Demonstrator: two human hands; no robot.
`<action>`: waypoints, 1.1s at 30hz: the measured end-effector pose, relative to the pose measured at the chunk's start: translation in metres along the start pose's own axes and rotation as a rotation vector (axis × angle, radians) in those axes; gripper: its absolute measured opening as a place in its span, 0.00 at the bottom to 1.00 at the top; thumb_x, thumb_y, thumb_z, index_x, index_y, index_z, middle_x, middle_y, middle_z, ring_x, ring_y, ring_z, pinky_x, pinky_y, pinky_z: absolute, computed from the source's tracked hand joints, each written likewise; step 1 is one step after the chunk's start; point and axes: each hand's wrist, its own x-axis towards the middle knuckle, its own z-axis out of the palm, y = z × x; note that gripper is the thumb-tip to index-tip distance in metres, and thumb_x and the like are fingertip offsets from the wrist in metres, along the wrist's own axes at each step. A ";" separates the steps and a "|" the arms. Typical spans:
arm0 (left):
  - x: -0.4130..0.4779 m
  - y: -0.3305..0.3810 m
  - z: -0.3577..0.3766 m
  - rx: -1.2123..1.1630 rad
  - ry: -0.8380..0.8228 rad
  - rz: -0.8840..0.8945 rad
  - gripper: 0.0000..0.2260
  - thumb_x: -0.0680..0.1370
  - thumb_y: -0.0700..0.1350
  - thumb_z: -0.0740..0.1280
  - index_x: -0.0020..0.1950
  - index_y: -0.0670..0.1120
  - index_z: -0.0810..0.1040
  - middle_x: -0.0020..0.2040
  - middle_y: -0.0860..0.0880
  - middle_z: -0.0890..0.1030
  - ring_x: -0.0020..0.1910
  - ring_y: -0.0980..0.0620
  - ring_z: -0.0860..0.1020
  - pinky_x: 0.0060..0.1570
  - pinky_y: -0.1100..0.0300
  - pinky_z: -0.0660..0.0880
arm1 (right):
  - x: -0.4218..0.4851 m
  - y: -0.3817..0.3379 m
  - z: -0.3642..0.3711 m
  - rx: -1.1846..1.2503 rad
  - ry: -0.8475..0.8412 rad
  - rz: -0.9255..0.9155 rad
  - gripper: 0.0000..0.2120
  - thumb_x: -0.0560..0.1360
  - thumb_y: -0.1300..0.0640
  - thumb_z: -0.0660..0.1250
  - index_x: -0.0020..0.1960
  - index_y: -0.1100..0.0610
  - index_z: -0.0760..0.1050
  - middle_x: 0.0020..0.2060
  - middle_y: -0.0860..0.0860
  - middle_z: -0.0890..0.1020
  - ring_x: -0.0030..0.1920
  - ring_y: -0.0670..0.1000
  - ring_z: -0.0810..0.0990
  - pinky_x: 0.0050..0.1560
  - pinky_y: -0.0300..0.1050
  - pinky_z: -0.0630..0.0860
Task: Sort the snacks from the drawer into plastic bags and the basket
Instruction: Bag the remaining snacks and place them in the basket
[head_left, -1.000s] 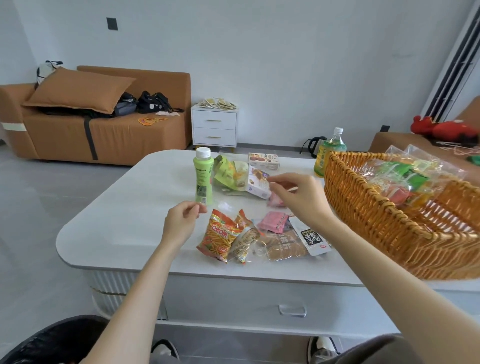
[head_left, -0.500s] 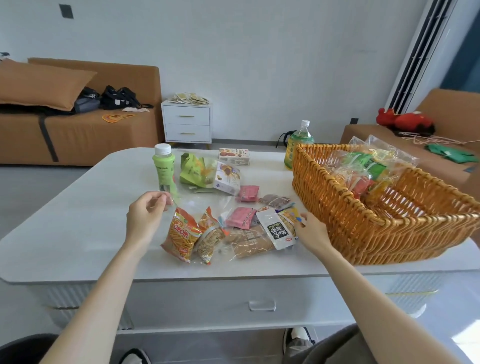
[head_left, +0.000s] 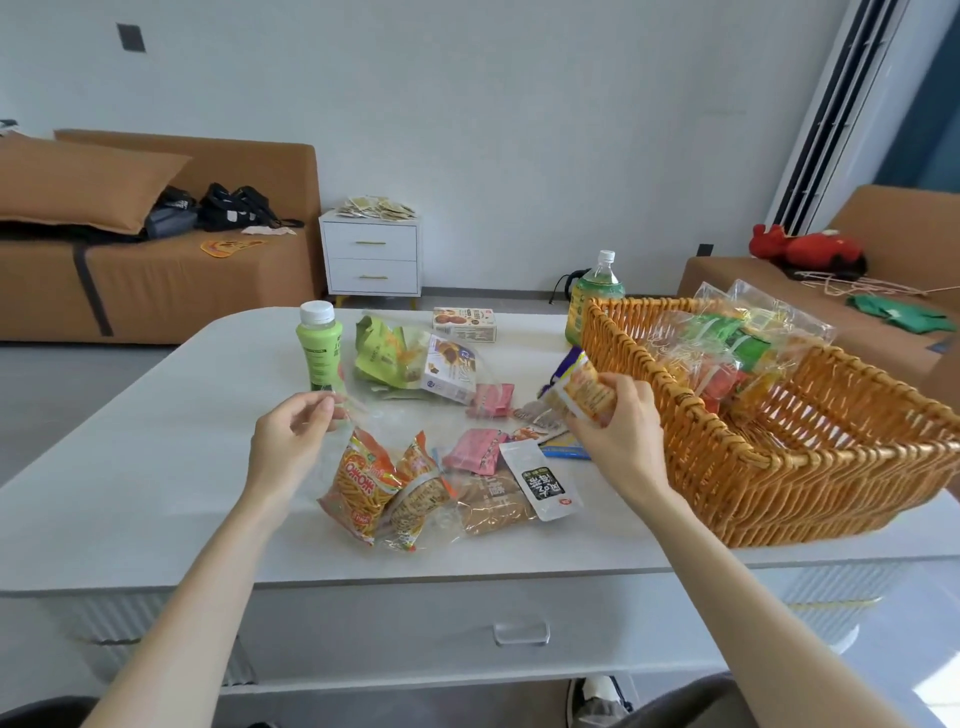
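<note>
My left hand (head_left: 288, 441) pinches the rim of a clear plastic bag (head_left: 410, 519) lying on the white table (head_left: 156, 493); inside it sit an orange stick-snack packet (head_left: 358, 483) and a second orange packet (head_left: 421, 493). My right hand (head_left: 618, 436) grips a yellow-orange snack packet (head_left: 579, 387), lifted just left of the wicker basket (head_left: 779, 467). Loose on the table lie pink packets (head_left: 475, 449), a black-and-white pouch (head_left: 540, 486) and a brown pack (head_left: 493, 501). The basket holds bags of green and red snacks (head_left: 727, 343).
A green bottle (head_left: 319, 345) with a white cap, a green packet (head_left: 382, 353), small boxes (head_left: 464, 323) and a large green drink bottle (head_left: 592, 291) stand farther back on the table. A shut drawer (head_left: 521, 631) sits under the table's front edge.
My right hand dropped to the table by the basket, then rose holding the yellow-orange packet. My left hand kept its pinch on the bag rim. The view swung right.
</note>
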 end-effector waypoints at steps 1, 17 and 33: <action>0.000 0.001 -0.001 -0.014 -0.004 -0.008 0.08 0.81 0.40 0.62 0.52 0.41 0.80 0.44 0.49 0.83 0.44 0.55 0.81 0.45 0.68 0.73 | 0.000 -0.013 -0.008 0.120 0.028 -0.001 0.26 0.69 0.55 0.76 0.63 0.53 0.69 0.55 0.50 0.74 0.51 0.51 0.77 0.48 0.45 0.77; -0.009 0.011 -0.017 -0.054 -0.059 -0.013 0.08 0.80 0.39 0.63 0.49 0.46 0.81 0.42 0.53 0.83 0.44 0.53 0.81 0.43 0.73 0.74 | 0.025 -0.184 -0.029 -0.486 -0.687 -0.635 0.24 0.70 0.60 0.71 0.63 0.46 0.71 0.53 0.48 0.76 0.51 0.50 0.76 0.48 0.48 0.78; -0.012 0.017 -0.045 -0.174 -0.153 -0.156 0.10 0.79 0.38 0.64 0.57 0.37 0.81 0.51 0.44 0.82 0.35 0.67 0.80 0.33 0.76 0.72 | 0.010 -0.192 0.068 -0.365 -0.937 -0.236 0.18 0.69 0.55 0.75 0.47 0.62 0.69 0.36 0.52 0.69 0.34 0.50 0.67 0.34 0.41 0.66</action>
